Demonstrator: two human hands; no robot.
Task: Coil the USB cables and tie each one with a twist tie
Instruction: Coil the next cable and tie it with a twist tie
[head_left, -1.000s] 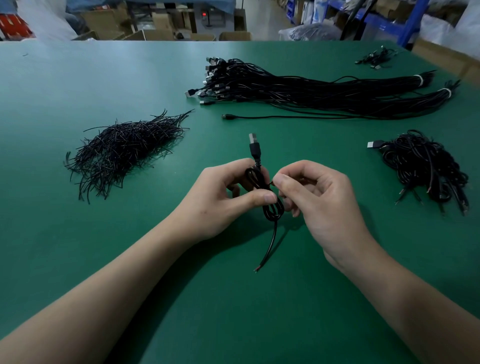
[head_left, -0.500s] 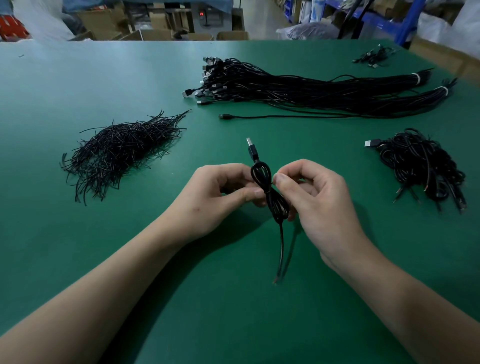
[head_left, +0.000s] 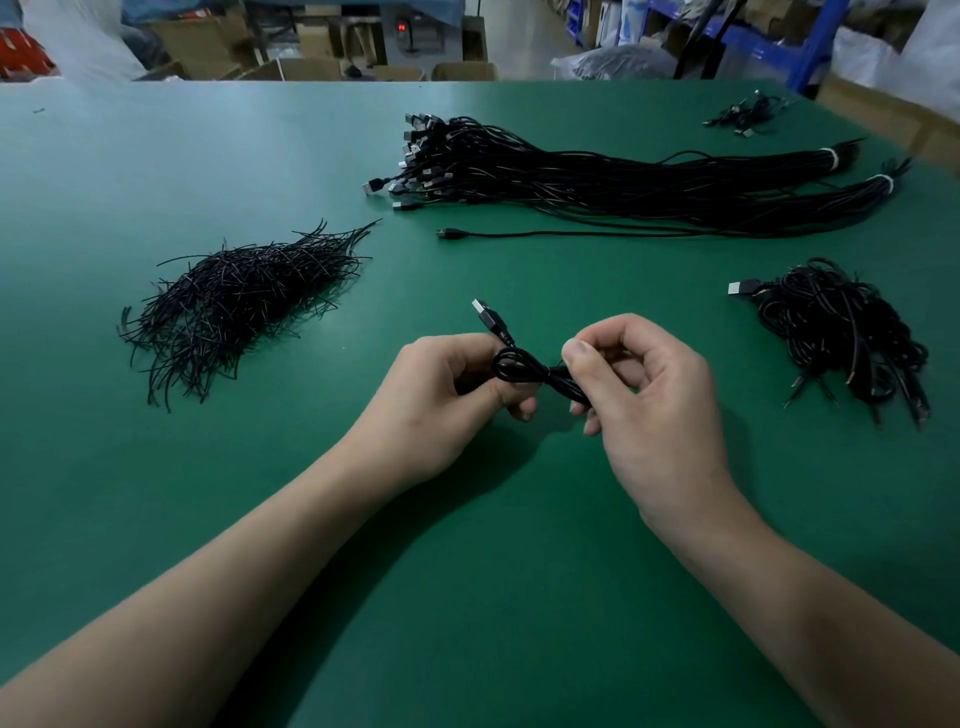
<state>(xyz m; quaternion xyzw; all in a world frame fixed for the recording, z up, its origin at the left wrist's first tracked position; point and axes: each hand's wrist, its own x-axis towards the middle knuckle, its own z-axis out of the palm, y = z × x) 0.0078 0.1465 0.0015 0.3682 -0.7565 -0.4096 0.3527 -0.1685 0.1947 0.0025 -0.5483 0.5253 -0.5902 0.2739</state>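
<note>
The coiled cable (head_left: 524, 370) lies crosswise, plug (head_left: 485, 312) pointing away. The grip of the left hand (head_left: 441, 395) pinches its loop, the right hand (head_left: 649, 395) its middle.

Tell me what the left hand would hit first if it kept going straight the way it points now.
Probably the right hand, which pinches the other end of the coiled cable the left hand grips. The left hand points up and rightward, straight at it; depth is hard to judge.

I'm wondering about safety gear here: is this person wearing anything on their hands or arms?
No. The left hand and right hand are bare: no gloves, rings or watch show. Both forearms are uncovered to the frame's edge, no sleeve visible.
</note>
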